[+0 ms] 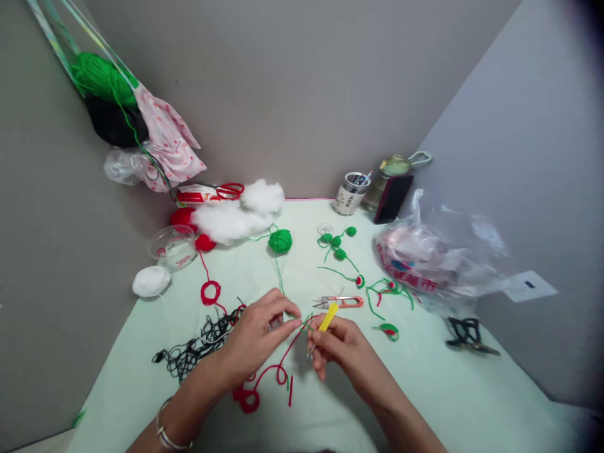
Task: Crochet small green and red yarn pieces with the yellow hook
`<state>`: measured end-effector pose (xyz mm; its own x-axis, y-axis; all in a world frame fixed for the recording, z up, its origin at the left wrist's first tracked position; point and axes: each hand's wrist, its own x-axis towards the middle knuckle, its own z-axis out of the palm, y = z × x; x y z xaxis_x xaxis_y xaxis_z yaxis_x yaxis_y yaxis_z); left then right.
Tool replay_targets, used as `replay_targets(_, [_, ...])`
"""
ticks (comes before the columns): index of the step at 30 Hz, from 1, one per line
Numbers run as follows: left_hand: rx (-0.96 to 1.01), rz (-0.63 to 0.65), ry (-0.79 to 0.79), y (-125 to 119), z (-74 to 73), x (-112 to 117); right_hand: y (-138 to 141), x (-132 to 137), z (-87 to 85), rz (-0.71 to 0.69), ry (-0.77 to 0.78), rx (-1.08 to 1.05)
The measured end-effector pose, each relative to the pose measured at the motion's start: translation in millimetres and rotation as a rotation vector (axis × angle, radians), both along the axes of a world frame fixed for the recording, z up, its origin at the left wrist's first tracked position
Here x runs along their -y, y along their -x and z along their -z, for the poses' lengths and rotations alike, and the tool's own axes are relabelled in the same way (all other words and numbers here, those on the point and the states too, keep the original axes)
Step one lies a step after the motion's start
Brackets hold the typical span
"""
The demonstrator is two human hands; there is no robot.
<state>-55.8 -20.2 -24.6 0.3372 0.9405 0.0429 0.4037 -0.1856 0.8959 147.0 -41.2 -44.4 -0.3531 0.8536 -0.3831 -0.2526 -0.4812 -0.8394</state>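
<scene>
My left hand (264,324) pinches green yarn (306,324) between thumb and forefinger, just left of my right hand. A strand of that green runs up from the left fingers to a green yarn ball (280,241). My right hand (340,343) is closed around a crochet hook with a flat yellow handle (328,317); its thin metal end points down below the fingers. The stitches between the hands are too small to make out. Red yarn (282,371) lies in loops under the hands. Orange-handled thread snips (338,302) rest just beyond my right hand.
Tangled black yarn (193,346) lies left of my left hand. Several small green crocheted pieces (336,241) are at centre right. White stuffing (231,220), a tin of pens (349,196), a phone (394,199), a plastic bag (425,251) and black scissors (467,336) surround the workspace.
</scene>
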Motion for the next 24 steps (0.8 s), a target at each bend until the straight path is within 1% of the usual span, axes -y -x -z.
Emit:
replay_targets(2, [0.087,-0.149,-0.026,0.8,-0.6,4.6,-4.0,-0.8,-1.8,-0.014,0.029,-0.031])
replay_targets(3, [0.157,-0.2,-0.014,0.1,-1.3,8.0,-6.1,-0.9,-3.2,-0.033,0.04,-0.05])
replay_targets(4, [0.233,-0.205,0.022,-1.5,-2.3,12.0,-7.9,-0.5,-4.7,-0.053,0.045,-0.072])
replay_targets(6, [0.371,-0.098,0.119,-8.1,-5.0,20.0,-9.6,1.8,-7.7,-0.081,0.043,-0.115])
replay_targets(7, [0.419,-0.021,0.154,-13.0,-6.6,23.0,-9.5,3.7,-9.2,-0.092,0.035,-0.133])
replay_targets(9, [0.515,0.079,0.2,-24.7,-10.4,25.2,-7.7,8.5,-12.0,-0.13,0.024,-0.158])
replay_targets(10, [0.599,0.071,0.218,-30.5,-12.5,23.8,-6.4,11.1,-13.4,-0.156,0.023,-0.168])
replay_targets(11, [0.699,0.037,0.203,-35.6,-14.6,20.9,-5.3,13.5,-14.7,-0.183,0.024,-0.178])
replay_targets(13, [0.845,-0.132,0.166,-41.0,-18.2,11.6,-4.4,17.4,-17.6,-0.219,0.031,-0.202])
replay_targets(14, [0.839,-0.207,0.118,-40.6,-19.4,6.2,-5.0,18.6,-19.0,-0.227,0.031,-0.21])
replay_targets(15, [0.757,-0.249,0.062,-37.9,-20.1,0.9,-6.4,19.2,-20.5,-0.226,0.03,-0.214])
replay_targets(16, [0.595,-0.248,-0.006,-32.9,-20.4,-3.7,-8.5,19.2,-21.9,-0.216,0.026,-0.215])
replay_targets(18, [0.175,-0.172,-0.12,-18.3,-20.0,-9.7,-14.3,17.7,-24.2,-0.176,0.023,-0.209])
replay_targets(19, [0.005,-0.156,-0.139,-9.9,-19.8,-10.6,-17.3,16.5,-24.9,-0.157,0.024,-0.209])
replay_targets(20, [-0.116,-0.118,-0.112,-1.5,-19.9,-10.1,-19.9,15.1,-25.3,-0.14,0.03,-0.214])
replay_targets(21, [-0.178,-0.077,-0.074,6.1,-20.5,-8.4,-21.9,13.5,-25.2,-0.125,0.041,-0.223])
replay_targets(22, [-0.191,-0.055,-0.039,12.4,-21.7,-5.6,-23.1,11.9,-24.9,-0.114,0.055,-0.234])
replay_targets(23, [-0.162,-0.047,-0.002,17.1,-23.4,-2.1,-23.3,10.1,-24.2,-0.104,0.071,-0.243])
replay_targets(24, [-0.082,-0.035,0.036,19.8,-25.5,1.8,-22.7,8.4,-23.3,-0.091,0.085,-0.249])
